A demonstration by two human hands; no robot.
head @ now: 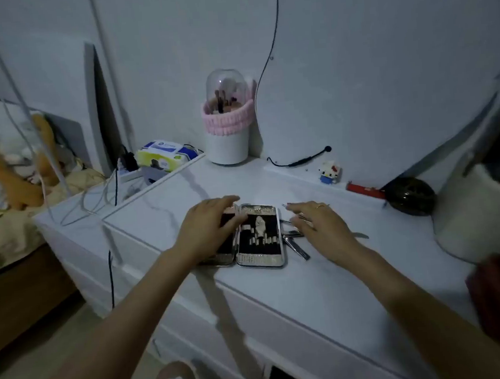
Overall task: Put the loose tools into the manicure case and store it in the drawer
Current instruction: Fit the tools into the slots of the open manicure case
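The manicure case (pixel 258 236) lies open flat on the white dresser top (pixel 310 286), its black lining and tool loops showing inside a glittery rim. My left hand (pixel 210 228) rests flat on the case's left half with straight fingers. My right hand (pixel 320 228) hovers, fingers spread, over several loose metal tools (pixel 295 242) lying just right of the case. One more tool tip (pixel 361 235) pokes out past the right wrist. The dresser's drawer fronts (pixel 253 317) below the top edge look closed.
A white brush holder with clear dome and pink band (pixel 227 122) stands at the back. A tissue pack (pixel 165 155), cables, a small cat figure (pixel 329 172), a red tube (pixel 362 189), a dark round hairbrush (pixel 411 196) and a white lamp (pixel 481 216) surround the area.
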